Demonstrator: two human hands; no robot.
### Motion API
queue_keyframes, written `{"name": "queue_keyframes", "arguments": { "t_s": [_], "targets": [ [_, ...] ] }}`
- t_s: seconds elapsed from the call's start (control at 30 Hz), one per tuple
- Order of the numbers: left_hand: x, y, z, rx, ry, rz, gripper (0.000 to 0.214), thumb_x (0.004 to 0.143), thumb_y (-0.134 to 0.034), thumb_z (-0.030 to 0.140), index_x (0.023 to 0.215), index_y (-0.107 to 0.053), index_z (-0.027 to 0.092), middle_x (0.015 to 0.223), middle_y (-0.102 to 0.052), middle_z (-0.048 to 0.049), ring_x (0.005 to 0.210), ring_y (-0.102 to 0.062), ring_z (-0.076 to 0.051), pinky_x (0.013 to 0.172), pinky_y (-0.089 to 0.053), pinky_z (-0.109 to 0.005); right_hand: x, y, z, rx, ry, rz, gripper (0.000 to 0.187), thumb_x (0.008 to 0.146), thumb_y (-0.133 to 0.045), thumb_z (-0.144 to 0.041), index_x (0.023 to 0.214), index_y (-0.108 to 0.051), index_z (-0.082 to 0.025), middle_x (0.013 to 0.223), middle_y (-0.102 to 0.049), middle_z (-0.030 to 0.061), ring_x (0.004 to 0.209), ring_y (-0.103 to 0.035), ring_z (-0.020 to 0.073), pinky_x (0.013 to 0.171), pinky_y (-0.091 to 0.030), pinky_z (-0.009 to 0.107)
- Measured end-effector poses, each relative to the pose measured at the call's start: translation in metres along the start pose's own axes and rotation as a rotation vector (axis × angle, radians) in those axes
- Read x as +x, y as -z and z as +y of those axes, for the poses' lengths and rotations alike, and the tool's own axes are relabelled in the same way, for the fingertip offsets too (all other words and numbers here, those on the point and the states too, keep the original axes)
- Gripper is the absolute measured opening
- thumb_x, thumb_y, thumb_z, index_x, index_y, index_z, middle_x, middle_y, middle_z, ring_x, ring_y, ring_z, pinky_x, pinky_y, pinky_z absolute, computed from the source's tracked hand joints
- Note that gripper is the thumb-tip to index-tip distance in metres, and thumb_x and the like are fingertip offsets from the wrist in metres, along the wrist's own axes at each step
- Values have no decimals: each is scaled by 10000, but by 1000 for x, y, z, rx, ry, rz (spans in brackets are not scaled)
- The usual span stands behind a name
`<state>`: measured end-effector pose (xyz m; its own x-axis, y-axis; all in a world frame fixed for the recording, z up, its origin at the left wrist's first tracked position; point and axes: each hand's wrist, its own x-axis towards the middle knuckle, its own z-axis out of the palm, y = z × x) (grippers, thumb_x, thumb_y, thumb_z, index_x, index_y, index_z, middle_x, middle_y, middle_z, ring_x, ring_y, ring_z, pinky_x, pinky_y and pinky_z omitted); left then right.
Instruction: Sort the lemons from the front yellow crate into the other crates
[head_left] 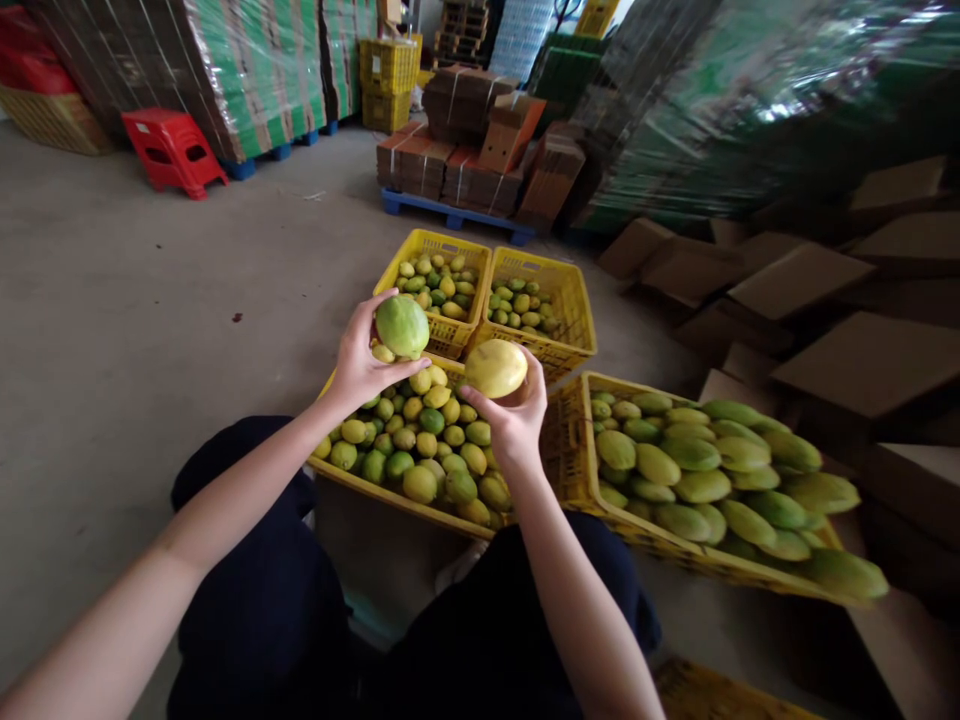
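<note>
My left hand (358, 358) is closed around a green lemon (403, 326), holding it up above the front crate. Beside it, my right hand (519, 412) grips a yellow lemon (496, 368) between thumb and fingers. The two fruits are at about the same height and apart from each other. Below them a yellow plastic crate (405, 505) stands in front of my knees, filled with green and yellow lemons (420, 484). My forearms and hands cover part of that crate.
Two yellow crates (581, 300) holding fewer lemons stand behind. At right, another crate (574, 450) is heaped with long green-yellow fruit (703, 487). Flattened cardboard boxes (877, 360) lie further right. A red stool (172, 150) and a blue pallet (457, 217) of cardboard stand further back.
</note>
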<state>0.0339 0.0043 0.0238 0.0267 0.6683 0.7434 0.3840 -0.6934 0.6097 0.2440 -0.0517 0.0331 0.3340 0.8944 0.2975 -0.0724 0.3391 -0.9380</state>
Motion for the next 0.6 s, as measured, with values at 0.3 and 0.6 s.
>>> {"name": "queue_keyframes", "arguments": {
  "t_s": [0.3, 0.6],
  "targets": [
    [1, 0, -4, -97, 40, -48, 930, 675, -895, 553, 1461, -453, 325, 1388, -505, -111, 1257, -600, -294, 1033, -558, -441, 0, 0, -4, -36, 3, -50, 809, 463, -968, -286, 1195, -634, -199, 1252, -694, 101, 1197, -636, 320, 1101, -484, 500],
    [1, 1, 4, -151, 55, -114, 889, 695, -894, 497, 1441, -457, 290, 1430, -557, -119, 1307, -589, -308, 1086, -519, -459, 0, 2, 4, -79, 9, -15, 816, 552, -927, -329, 1258, -525, -247, 1266, -649, 80, 1208, -628, 296, 1102, -488, 502]
  ]
}}
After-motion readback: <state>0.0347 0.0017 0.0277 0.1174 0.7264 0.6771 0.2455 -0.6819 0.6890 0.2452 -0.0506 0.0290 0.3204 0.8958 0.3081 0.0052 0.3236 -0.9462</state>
